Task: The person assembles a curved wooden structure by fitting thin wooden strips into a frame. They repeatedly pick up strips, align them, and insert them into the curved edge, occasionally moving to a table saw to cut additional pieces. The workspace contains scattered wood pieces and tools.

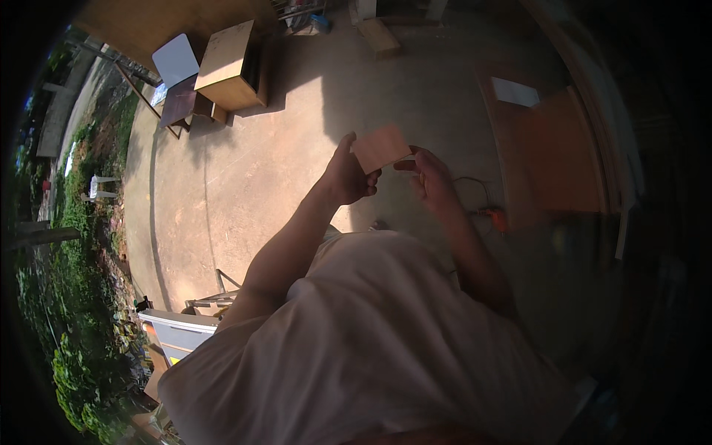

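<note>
A small, flat rectangular piece of wood (381, 147), light reddish-brown, is held up in front of my body above the floor. My left hand (347, 176) grips its left side, with the thumb up along the edge and the fingers curled beneath. At the opposite corner, my right hand (432, 178) has its thumb and forefinger closed on the edge. The other right fingers are bent in and partly in shadow.
On the shaded floor to the right lies an orange corded tool (495, 218). Beyond it is a large brown panel (556, 159) with a white sheet (515, 92). A wooden cabinet (228, 65) stands far left; a low wooden bench (379, 37) is ahead. Plants border the left.
</note>
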A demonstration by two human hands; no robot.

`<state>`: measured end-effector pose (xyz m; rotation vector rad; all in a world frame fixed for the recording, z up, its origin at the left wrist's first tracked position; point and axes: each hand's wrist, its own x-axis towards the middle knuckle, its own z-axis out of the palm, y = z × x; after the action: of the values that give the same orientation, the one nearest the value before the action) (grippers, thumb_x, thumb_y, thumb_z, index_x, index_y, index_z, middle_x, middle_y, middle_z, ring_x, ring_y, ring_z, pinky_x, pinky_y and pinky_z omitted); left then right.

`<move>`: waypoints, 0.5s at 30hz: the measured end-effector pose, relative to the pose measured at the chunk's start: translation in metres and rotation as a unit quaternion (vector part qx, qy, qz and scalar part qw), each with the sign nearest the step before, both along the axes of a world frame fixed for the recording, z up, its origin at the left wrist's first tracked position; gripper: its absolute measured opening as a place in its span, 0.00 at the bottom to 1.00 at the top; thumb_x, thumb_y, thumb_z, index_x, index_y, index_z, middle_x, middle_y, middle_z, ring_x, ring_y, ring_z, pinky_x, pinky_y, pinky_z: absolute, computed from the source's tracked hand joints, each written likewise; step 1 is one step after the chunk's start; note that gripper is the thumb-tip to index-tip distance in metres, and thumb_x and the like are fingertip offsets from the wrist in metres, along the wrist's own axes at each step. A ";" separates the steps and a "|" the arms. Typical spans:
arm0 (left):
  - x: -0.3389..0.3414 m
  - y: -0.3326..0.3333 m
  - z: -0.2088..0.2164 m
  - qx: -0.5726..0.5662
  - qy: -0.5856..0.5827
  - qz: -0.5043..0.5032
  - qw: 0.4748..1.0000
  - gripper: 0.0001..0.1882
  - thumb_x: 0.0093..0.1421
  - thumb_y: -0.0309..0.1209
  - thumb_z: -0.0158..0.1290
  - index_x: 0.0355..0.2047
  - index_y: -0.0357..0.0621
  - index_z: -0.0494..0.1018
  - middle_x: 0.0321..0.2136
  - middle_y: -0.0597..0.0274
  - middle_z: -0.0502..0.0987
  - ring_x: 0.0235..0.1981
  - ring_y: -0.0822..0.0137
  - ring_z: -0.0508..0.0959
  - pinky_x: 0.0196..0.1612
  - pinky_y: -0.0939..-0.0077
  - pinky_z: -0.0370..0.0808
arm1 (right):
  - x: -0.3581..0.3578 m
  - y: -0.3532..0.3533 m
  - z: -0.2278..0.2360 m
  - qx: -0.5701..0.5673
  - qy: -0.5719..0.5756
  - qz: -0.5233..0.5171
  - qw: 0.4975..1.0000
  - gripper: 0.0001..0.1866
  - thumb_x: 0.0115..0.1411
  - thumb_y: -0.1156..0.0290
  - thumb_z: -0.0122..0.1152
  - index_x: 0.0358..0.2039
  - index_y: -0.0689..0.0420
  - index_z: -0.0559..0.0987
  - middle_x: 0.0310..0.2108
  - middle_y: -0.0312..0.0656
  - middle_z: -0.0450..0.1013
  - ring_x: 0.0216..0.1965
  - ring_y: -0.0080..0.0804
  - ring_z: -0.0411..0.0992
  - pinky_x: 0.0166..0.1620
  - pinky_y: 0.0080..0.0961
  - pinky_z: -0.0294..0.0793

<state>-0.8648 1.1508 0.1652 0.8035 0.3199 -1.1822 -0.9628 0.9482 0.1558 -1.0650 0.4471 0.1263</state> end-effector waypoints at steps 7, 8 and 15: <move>0.109 -0.111 -0.023 -0.004 -0.031 -0.092 0.995 0.44 0.68 0.71 0.25 0.55 0.46 0.70 0.32 0.57 0.74 0.28 0.61 0.73 0.35 0.63 0.68 | 0.093 -0.092 -0.008 -0.072 0.023 -0.108 0.991 0.16 0.69 0.62 0.56 0.47 0.62 0.76 0.36 0.45 0.80 0.14 0.17 0.59 0.16 0.19 0.58; 0.128 -0.125 -0.027 -0.002 -0.042 -0.102 0.994 0.45 0.68 0.72 0.25 0.57 0.45 0.69 0.34 0.56 0.74 0.30 0.60 0.75 0.35 0.62 0.69 | 0.108 -0.107 -0.012 -0.066 0.025 -0.126 0.990 0.15 0.69 0.62 0.56 0.46 0.62 0.77 0.35 0.44 0.80 0.13 0.17 0.59 0.16 0.19 0.58; 0.278 -0.224 -0.046 -0.059 -0.094 -0.139 0.984 0.37 0.71 0.59 0.43 0.61 0.37 0.66 0.46 0.54 0.77 0.45 0.56 0.80 0.47 0.60 0.75 | 0.219 -0.209 -0.022 -0.059 0.080 -0.210 0.973 0.14 0.69 0.61 0.54 0.42 0.59 0.79 0.34 0.40 0.79 0.14 0.15 0.59 0.17 0.18 0.59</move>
<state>-0.5867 0.9272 0.1193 0.8674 -0.0192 -1.3602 -0.7434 0.7391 0.1338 -1.0589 0.8245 -0.1936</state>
